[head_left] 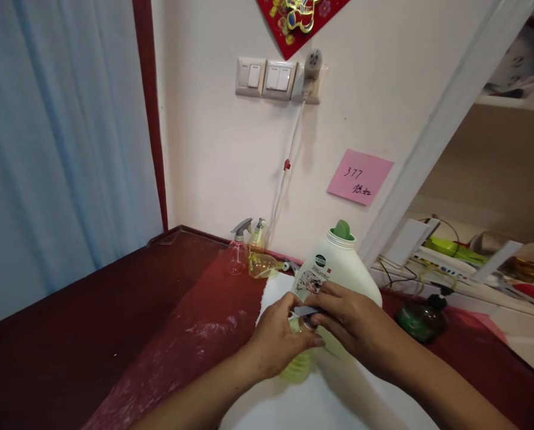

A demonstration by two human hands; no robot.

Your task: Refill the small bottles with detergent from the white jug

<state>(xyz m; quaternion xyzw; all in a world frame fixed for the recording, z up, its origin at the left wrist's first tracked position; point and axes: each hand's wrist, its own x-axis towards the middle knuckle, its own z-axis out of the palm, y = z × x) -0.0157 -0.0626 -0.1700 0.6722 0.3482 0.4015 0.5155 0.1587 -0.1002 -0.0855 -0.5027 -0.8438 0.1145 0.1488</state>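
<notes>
My left hand (276, 337) is wrapped round the upper part of a small yellow-green ribbed spray bottle (297, 369). The bottle stands low in front of me over a white surface. My right hand (354, 319) has its fingers closed on the grey spray head (306, 310) at the bottle's neck; my fingers partly hide this joint. Close behind both hands is a large cream jug (354, 272) with a printed label and a green piece (342, 229) in its mouth.
A pink spray bottle (237, 258) stands by the wall, with one yellow bottle (257, 239) upright and another yellow bottle (264, 266) lying down. At right are a brown pump bottle (423, 319) and a cluttered shelf (455, 260). A white cord (292, 143) hangs from the socket.
</notes>
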